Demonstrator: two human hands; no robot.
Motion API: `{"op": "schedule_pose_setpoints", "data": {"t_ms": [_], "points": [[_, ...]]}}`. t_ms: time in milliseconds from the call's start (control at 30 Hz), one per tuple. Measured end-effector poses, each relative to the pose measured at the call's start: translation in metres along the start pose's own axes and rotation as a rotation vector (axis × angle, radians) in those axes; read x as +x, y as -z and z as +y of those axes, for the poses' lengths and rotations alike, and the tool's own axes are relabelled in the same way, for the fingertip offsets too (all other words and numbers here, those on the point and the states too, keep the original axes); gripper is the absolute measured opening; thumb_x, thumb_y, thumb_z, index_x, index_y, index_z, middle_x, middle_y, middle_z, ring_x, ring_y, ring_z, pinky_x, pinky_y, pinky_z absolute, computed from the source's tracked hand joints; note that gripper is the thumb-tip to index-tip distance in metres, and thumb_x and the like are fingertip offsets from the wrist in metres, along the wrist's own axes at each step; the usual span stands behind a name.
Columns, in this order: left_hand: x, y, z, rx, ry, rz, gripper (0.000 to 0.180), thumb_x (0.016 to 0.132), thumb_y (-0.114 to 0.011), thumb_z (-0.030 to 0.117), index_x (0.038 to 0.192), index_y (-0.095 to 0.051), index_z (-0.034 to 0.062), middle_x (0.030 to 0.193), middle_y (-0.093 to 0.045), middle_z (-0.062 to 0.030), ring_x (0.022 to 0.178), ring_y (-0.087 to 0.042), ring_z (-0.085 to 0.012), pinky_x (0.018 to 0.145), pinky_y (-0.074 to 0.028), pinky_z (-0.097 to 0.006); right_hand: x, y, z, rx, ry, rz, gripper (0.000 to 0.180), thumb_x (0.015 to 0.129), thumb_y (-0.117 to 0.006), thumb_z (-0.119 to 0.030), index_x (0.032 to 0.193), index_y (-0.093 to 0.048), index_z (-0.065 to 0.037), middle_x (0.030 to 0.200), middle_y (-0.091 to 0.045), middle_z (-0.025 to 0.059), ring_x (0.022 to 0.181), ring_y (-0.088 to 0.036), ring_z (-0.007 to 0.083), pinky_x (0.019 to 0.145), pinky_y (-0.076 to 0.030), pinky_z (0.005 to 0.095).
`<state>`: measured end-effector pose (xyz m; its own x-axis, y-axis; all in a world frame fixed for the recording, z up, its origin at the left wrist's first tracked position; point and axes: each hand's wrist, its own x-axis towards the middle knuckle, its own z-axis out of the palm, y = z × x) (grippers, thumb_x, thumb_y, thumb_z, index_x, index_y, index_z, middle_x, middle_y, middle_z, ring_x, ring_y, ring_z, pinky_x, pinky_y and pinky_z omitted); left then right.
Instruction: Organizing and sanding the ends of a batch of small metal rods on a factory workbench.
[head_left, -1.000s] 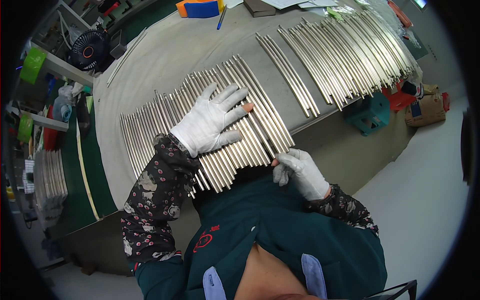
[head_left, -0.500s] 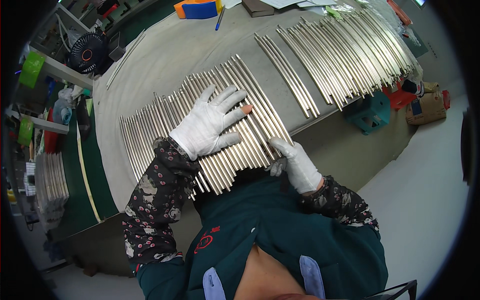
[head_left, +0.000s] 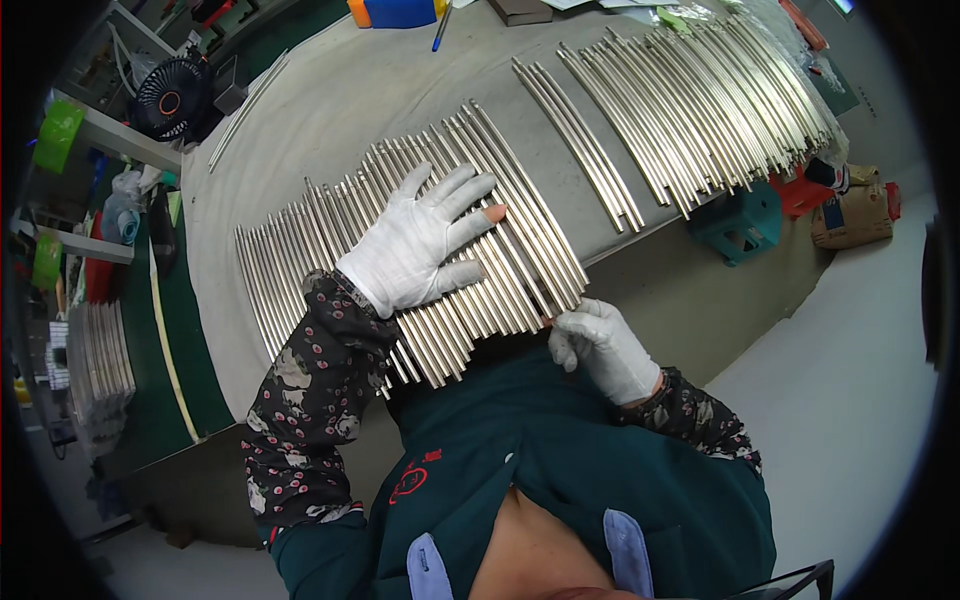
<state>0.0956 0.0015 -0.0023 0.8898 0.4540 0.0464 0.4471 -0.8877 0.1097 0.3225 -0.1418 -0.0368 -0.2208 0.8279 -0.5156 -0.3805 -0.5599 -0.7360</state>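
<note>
Metal rods (head_left: 475, 305) lie side by side along the table's (head_left: 330, 90) near side, left of a second batch (head_left: 710, 110). Left hand (head_left: 415, 240) rests flat on them, fingers wide; right hand (head_left: 605, 350), fingers curled, is at their near right ends, grip unclear.

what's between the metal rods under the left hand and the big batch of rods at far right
In the head view, a small group of metal rods lies there, with a strip of grey table surface showing on either side.

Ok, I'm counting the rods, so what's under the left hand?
Metal rods lie side by side under the left hand, parts showing around it. The stretches directly beneath are covered, so I can't count those.
</note>
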Motion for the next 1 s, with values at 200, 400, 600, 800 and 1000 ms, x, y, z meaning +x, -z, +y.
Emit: {"op": "schedule_pose_setpoints", "data": {"t_ms": [200,400,600,800,1000], "points": [[-0.001,-0.001,-0.003,-0.006,-0.018,0.01,0.069,0.083,-0.052,0.05,0.142,-0.035,0.017,0.149,-0.029,-0.0151,0.138,-0.026,-0.0357,0.11,-0.015,-0.059,0.003,-0.003,0.003,0.031,-0.005,0.02,0.018,0.085,-0.064,-0.019,0.08,-0.058,-0.004,0.06,-0.057,0.0038,0.048,-0.05,0.0081,0.046,-0.039,0.0196],[-0.001,-0.001,-0.004,-0.01,-0.022,0.003,0.067,0.086,-0.05,0.051,0.142,-0.035,0.0163,0.148,-0.029,-0.0161,0.138,-0.026,-0.0359,0.11,-0.015,-0.059,0.0,-0.014,0.0,0.032,-0.017,0.083,0.016,0.085,-0.063,-0.018,0.081,-0.058,-0.004,0.058,-0.053,0.0005,0.048,-0.046,0.0071,0.046,-0.037,0.0195],[0.004,0.002,0.004,-0.043,-0.053,0.02,0.06,0.078,-0.06,0.04,0.129,-0.047,0.01,0.144,-0.034,-0.0178,0.135,-0.03,-0.0361,0.108,-0.02,-0.057,-0.012,-0.022,0.004,0.125,0.003,0.206,0.011,0.085,-0.059,-0.012,0.084,-0.056,-0.001,0.052,-0.046,0.0008,0.042,-0.038,0.0088,0.043,-0.03,0.0226],[0.029,0.013,0.023,0.026,-0.21,0.192,0.024,0.079,-0.063,0.02,0.1,-0.057,0.0092,0.13,-0.05,-0.0115,0.125,-0.046,-0.0294,0.104,-0.032,-0.054,-0.029,-0.009,-0.015,0.043,-0.014,-0.006,0.01,0.084,-0.059,-0.012,0.084,-0.055,-0.002,0.052,-0.047,0.0018,0.043,-0.04,0.0093,0.043,-0.031,0.0224],[0.065,0.026,0.025,0.143,-0.294,0.257,0.009,0.076,-0.058,0.011,0.084,-0.054,0.0105,0.11,-0.057,-0.005,0.115,-0.053,-0.0237,0.103,-0.037,-0.049,-0.033,0.007,-0.046,-0.049,0.133,0.006,0.01,0.083,-0.058,-0.011,0.078,-0.054,-0.003,0.054,-0.05,0.0016,0.045,-0.044,0.0079,0.044,-0.034,0.0208]]}}
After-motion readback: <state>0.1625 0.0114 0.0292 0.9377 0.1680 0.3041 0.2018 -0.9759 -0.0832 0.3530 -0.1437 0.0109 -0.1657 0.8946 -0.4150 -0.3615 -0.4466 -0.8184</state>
